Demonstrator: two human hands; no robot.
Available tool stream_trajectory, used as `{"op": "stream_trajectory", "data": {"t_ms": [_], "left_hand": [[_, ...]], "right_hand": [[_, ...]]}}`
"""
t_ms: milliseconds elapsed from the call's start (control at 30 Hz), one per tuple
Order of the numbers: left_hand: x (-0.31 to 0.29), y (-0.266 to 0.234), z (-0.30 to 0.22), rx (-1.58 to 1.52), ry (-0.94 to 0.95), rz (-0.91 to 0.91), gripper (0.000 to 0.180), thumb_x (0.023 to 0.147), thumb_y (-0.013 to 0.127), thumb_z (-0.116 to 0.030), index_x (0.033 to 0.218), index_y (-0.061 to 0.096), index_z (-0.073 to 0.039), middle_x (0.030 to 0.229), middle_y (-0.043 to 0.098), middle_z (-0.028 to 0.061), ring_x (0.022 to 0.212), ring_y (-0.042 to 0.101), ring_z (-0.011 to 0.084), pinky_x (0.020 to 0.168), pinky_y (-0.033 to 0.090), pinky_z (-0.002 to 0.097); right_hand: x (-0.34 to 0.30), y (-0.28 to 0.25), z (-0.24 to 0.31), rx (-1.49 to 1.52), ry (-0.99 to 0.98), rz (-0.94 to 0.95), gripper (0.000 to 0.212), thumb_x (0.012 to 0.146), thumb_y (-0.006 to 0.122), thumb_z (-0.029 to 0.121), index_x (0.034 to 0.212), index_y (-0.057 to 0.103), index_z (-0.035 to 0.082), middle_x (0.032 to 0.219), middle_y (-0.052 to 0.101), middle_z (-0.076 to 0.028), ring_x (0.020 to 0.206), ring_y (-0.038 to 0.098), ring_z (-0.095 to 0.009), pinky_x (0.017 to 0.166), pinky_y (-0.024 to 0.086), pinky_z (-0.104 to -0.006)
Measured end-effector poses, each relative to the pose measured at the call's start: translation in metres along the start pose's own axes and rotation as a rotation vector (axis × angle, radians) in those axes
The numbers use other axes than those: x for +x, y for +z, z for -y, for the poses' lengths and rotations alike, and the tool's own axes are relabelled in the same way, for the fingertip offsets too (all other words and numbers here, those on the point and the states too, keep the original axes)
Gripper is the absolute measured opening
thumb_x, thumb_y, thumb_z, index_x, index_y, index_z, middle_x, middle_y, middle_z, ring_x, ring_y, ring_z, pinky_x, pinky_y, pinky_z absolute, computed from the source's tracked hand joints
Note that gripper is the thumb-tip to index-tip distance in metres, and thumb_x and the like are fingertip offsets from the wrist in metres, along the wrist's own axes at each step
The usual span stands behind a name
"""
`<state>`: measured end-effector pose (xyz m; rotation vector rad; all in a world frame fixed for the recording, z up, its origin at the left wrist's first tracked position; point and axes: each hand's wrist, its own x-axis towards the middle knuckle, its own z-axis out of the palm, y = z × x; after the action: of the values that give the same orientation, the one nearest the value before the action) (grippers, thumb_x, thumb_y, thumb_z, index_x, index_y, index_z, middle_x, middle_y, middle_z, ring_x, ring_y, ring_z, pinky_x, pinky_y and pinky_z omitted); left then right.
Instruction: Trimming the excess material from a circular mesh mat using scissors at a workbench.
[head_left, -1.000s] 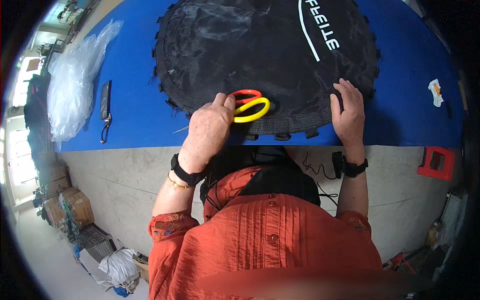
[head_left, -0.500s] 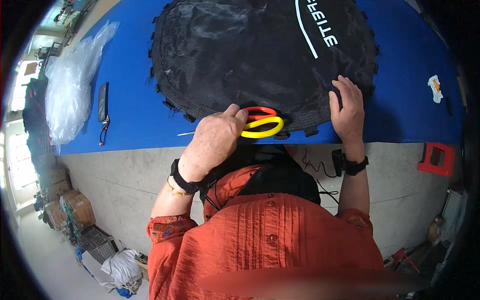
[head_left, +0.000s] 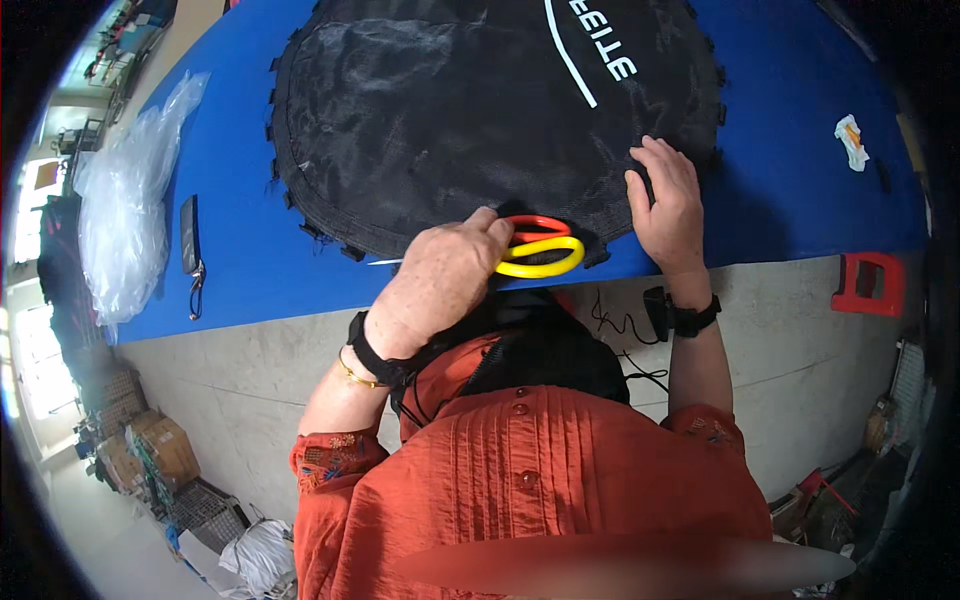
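A large round black mesh mat [head_left: 400, 140] with white lettering lies flat, black tabs spaced around its rim. At the mat's near edge my left hand [head_left: 440, 275] is closed over the middle of a pair of scissors [head_left: 542, 270]. Their red and yellow handle loops stick out to the right of that hand, and a thin metal tip shows on its left; the pivot is hidden under the fingers. My right hand [head_left: 668, 205] rests on the mat's near right part, fingers and thumb spread, holding nothing.
The mat lies on a blue-covered table [head_left: 790, 200]. Clear plastic wrapping [head_left: 125, 210] and a dark phone-like case [head_left: 190, 235] with a strap lie to the left. A small white-and-orange wrapper [head_left: 852, 145] is at the far right. A red stool [head_left: 868, 284] stands beyond the near edge.
The whole view has shifted, with the table things appearing further left. My left hand and the scissors have slid rightward along the mat's edge. My right hand stays on the same part of the mat.
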<state>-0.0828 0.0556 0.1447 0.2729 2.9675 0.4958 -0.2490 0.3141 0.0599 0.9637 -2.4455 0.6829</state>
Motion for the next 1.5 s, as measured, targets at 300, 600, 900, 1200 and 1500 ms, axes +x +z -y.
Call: {"op": "stream_trajectory", "data": {"t_ms": [300, 600, 900, 1200, 1500], "left_hand": [[0.019, 0.008, -0.013, 0.055, 0.073, -0.043, 0.034, 0.091, 0.065, -0.003, 0.125, 0.065, 0.0, 0.108, 0.066, 0.0162, 0.086, 0.074, 0.0356, 0.072, 0.06, 0.0437], [0.034, 0.022, -0.018, 0.09, 0.049, -0.089, 0.038, 0.09, 0.065, -0.002, 0.128, 0.063, 0.002, 0.107, 0.066, 0.0156, 0.091, 0.074, 0.0338, 0.074, 0.061, 0.0425], [0.038, 0.029, -0.005, 0.177, -0.011, -0.182, 0.031, 0.089, 0.066, -0.004, 0.12, 0.063, -0.002, 0.106, 0.066, 0.0142, 0.086, 0.075, 0.0312, 0.072, 0.062, 0.0402], [0.024, 0.022, 0.002, 0.171, -0.051, -0.206, 0.027, 0.09, 0.068, -0.004, 0.116, 0.064, -0.001, 0.102, 0.065, 0.0132, 0.085, 0.076, 0.0303, 0.073, 0.062, 0.04], [0.038, 0.025, -0.01, 0.068, 0.047, -0.135, 0.039, 0.091, 0.064, -0.002, 0.129, 0.064, 0.0, 0.109, 0.067, 0.016, 0.089, 0.075, 0.0355, 0.073, 0.061, 0.0439]], "right_hand": [[-0.001, -0.001, -0.001, 0.006, 0.016, 0.007, 0.028, 0.096, 0.073, 0.011, 0.122, 0.071, -0.001, 0.13, 0.071, -0.022, 0.128, 0.066, -0.039, 0.116, 0.047, -0.0524], [-0.001, -0.002, 0.0, 0.001, 0.035, 0.031, 0.028, 0.098, 0.072, 0.012, 0.123, 0.071, -0.001, 0.131, 0.071, -0.021, 0.13, 0.065, -0.038, 0.117, 0.046, -0.0521], [-0.003, -0.002, -0.001, 0.001, 0.04, 0.036, 0.029, 0.098, 0.072, 0.012, 0.124, 0.071, -0.001, 0.133, 0.071, -0.021, 0.13, 0.065, -0.037, 0.118, 0.045, -0.0524], [-0.001, -0.003, -0.001, 0.012, 0.024, 0.027, 0.028, 0.098, 0.071, 0.011, 0.123, 0.071, -0.001, 0.132, 0.071, -0.022, 0.13, 0.064, -0.039, 0.117, 0.045, -0.0531], [-0.002, 0.001, -0.003, 0.009, 0.03, 0.025, 0.025, 0.1, 0.065, 0.008, 0.123, 0.071, -0.001, 0.132, 0.07, -0.021, 0.129, 0.064, -0.039, 0.116, 0.046, -0.0536]]}}
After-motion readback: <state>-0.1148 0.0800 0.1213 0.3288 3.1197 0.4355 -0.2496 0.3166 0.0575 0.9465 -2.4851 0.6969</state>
